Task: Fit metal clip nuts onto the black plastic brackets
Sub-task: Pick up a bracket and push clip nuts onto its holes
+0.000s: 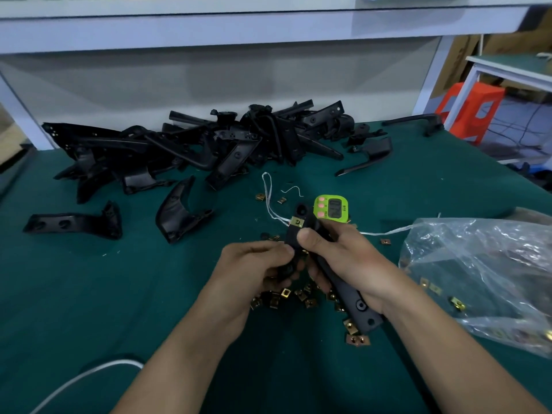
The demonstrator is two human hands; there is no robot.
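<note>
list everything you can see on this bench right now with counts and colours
held bracket: one, black, above mat centre
fitted clip nut: one, brass, held bracket's far end
bracket pile: many, black, mat's far side
loose brackets: at least two, black, mat's left
loose clip nuts: many, brass, below held bracket
timer: one, green, just beyond held bracket
plastic bag: one, clear, right side
string: some, white, beside timer
cable: one, white, near-left corner
mat: one, dark green, covering bench
stool: one, orange, far right
left hand: one, grips held bracket
right hand: one, grips held bracket
</note>
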